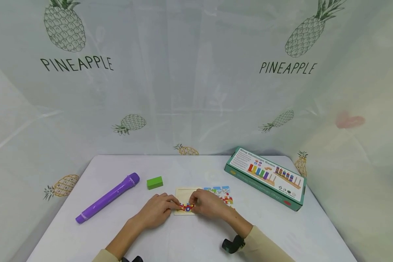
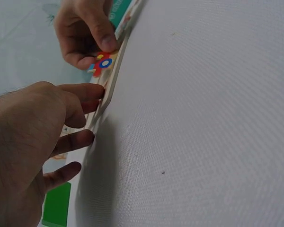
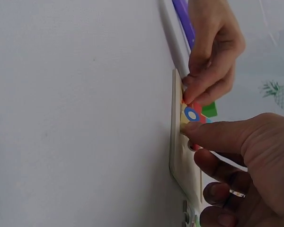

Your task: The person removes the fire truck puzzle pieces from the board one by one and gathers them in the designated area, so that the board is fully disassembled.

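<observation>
A shallow wooden puzzle tray point(image 1: 182, 192) lies near the middle of the table. Inside its lower part sits a red puzzle piece with a blue wheel point(image 1: 188, 209). My left hand point(image 1: 157, 210) reaches in from the left, its fingertips touching the piece's left end and the tray edge, other fingers spread. From the right, my right hand point(image 1: 211, 204) pinches a puzzle piece point(image 3: 191, 114) at the tray, its thumb near the blue wheel. The right fingers partly cover the tray and whatever lies under them.
Right of the tray, partly behind my right hand, are colourful puzzle pieces point(image 1: 224, 192). A green block point(image 1: 154, 182) and a purple tube-shaped stick point(image 1: 107, 198) lie to the left. A Ring Challenge Game box point(image 1: 265, 178) rests at the back right.
</observation>
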Demonstrator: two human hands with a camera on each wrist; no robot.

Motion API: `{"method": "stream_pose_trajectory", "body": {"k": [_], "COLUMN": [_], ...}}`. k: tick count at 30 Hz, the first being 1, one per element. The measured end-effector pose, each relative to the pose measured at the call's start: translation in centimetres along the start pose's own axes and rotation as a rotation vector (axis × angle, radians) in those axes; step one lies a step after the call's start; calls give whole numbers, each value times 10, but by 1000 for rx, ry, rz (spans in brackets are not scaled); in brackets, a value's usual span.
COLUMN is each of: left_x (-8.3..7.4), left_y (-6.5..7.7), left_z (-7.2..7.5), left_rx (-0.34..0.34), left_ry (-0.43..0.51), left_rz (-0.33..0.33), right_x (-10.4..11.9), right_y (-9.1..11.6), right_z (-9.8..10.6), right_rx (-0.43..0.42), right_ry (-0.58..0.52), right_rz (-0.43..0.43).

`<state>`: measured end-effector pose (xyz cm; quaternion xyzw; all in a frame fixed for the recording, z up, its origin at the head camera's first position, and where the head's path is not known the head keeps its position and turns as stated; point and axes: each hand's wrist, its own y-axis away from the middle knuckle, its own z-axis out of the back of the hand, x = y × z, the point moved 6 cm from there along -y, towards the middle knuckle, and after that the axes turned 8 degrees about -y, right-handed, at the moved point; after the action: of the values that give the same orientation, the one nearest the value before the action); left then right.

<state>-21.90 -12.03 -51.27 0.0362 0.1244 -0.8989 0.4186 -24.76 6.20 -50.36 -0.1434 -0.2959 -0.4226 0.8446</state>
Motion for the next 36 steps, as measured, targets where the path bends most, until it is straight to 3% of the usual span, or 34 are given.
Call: {"method": "stream_pose_trajectory", "body": {"k": [10, 16, 28, 36], "left_x": [2, 1, 2, 0], "left_y": [0, -1, 1, 1], "left_z": [-1, -2, 0, 1], "left_rx": [-16, -31, -22, -62], "left_ry": [24, 26, 61, 64], "left_rz": [-8, -19, 4, -13], "right_x": [-5, -7, -43, -60], "right_y": [3, 11, 38, 54], "right_z": [7, 21, 58, 64], "right_rx": [19, 1, -17, 76], "right_ry": [-125, -174, -200, -211], "right_rz": [-19, 5, -32, -94]}}
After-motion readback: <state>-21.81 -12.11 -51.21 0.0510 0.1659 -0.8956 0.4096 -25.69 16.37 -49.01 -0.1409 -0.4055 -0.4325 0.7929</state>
